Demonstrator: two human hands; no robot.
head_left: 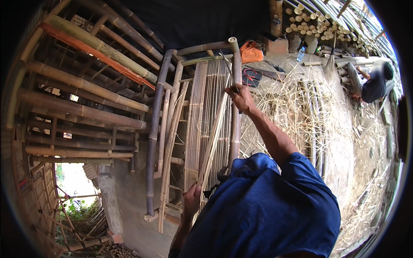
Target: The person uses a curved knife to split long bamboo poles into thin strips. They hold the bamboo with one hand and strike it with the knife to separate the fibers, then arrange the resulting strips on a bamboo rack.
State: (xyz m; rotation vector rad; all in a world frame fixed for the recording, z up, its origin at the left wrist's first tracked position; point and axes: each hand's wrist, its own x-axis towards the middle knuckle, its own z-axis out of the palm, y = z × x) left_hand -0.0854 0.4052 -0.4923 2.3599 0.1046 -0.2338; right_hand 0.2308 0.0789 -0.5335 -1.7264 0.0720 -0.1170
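Observation:
My right hand [241,98] is stretched forward, its fingers closed round the handle of a long, narrow knife [228,69] whose dark blade points away from me. Close to my body, my left hand [192,200] grips the near end of a pale split bamboo strip [213,144]. That strip slants up to the right, toward the knife hand; whether it touches the blade I cannot tell. Beneath both hands lies a long bamboo bench frame [235,129], topped with narrow slats [195,112] set side by side. Part of the bench is hidden by my blue-shirted body.
Left of the bench rise stacked bamboo frames [86,107]. Loose shavings [292,112] cover the ground at right. An orange bag [251,52], a water bottle [300,54], a broom [330,66] and bamboo poles [307,21] stand farther off. Another person [373,84] sits at far right.

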